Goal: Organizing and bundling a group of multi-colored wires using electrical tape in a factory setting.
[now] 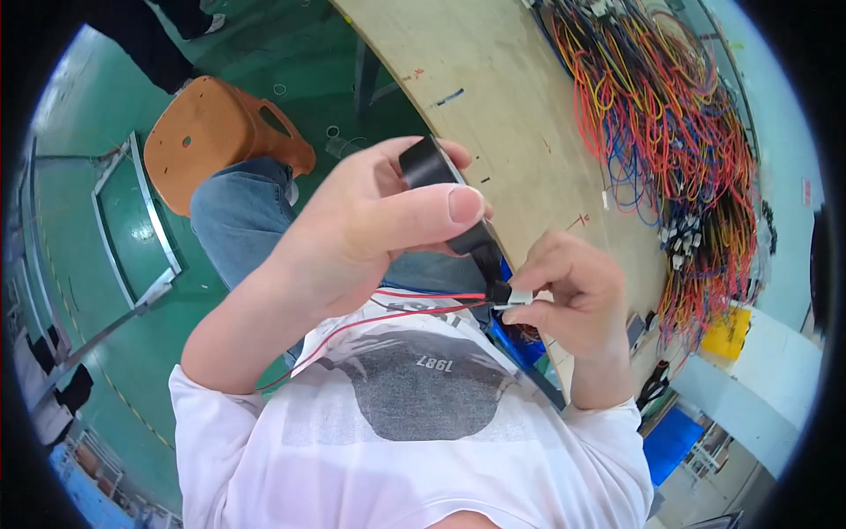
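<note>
My left hand [379, 203] is closed round a roll of black tape [429, 167], with the thumb lying across its face. From the roll a short strip of tape [486, 257] runs down to the end of a red and black wire pair. There the tape is wrapped round the wires, right behind a white connector [516, 300]. My right hand [573, 291] pinches that connector between thumb and fingertips. The red wires [370, 323] trail left across my shirt and pass under my left forearm.
On the right, a wooden table [493, 70] carries a big heap of coloured wires [652, 115] with white connectors. An orange stool [198, 132] stands on the green floor at the upper left, near another person's legs [141, 40]. A metal frame [132, 220] is at the left.
</note>
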The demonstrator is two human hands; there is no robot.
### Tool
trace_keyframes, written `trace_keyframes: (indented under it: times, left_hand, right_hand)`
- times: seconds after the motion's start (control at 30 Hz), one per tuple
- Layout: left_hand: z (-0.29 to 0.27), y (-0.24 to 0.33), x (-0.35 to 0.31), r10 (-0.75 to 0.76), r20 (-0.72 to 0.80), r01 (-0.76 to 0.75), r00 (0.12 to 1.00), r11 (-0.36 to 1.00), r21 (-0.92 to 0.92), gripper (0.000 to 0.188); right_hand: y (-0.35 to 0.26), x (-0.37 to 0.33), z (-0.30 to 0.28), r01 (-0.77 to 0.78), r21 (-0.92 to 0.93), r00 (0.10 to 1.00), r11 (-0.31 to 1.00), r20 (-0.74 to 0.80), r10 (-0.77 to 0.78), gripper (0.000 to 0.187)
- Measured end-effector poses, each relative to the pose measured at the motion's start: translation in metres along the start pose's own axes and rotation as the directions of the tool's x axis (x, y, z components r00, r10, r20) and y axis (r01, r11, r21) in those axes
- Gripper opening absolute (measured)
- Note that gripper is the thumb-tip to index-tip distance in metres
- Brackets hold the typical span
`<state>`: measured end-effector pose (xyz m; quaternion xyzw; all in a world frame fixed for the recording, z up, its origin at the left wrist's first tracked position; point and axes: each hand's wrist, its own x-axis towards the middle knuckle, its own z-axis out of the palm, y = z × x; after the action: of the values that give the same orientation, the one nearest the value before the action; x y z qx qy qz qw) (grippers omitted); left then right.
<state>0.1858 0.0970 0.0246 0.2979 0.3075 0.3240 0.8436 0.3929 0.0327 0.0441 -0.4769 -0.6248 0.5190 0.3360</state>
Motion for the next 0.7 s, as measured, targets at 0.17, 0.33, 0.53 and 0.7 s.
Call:
trace_keyframes:
  times: [0.17, 0.33, 0.53, 0.7]
  left_hand:
    - [0.023, 0.018, -0.003, 0.015, 0.039, -0.022, 0.999, 0.984, 0.178, 0.073]
    - [0.042, 0.030, -0.001, -0.005, 0.033, -0.006, 0.999, 0.948, 0.319, 0.078]
    - [0.043, 0.033, 0.002, -0.041, 0.032, 0.027, 0.999, 0.934, 0.355, 0.078]
    - [0.033, 0.014, -0.024, 0.232, 0.465, -0.509, 0.854, 0.554, 0.659, 0.088]
  right_hand:
    - [-0.008, -0.002, 0.000, -0.150, 0.244, 0.988, 0.958, -0.008, 0.157, 0.027]
    - [-0.007, -0.005, -0.002, -0.252, 0.411, 0.964, 0.876, 0.033, 0.262, 0.032]
    - [-0.007, 0.000, -0.001, -0.281, 0.456, 0.949, 0.845, 0.000, 0.316, 0.029]
    - [0.004, 0.011, -0.005, -0.274, 0.558, 0.946, 0.784, 0.011, 0.323, 0.018]
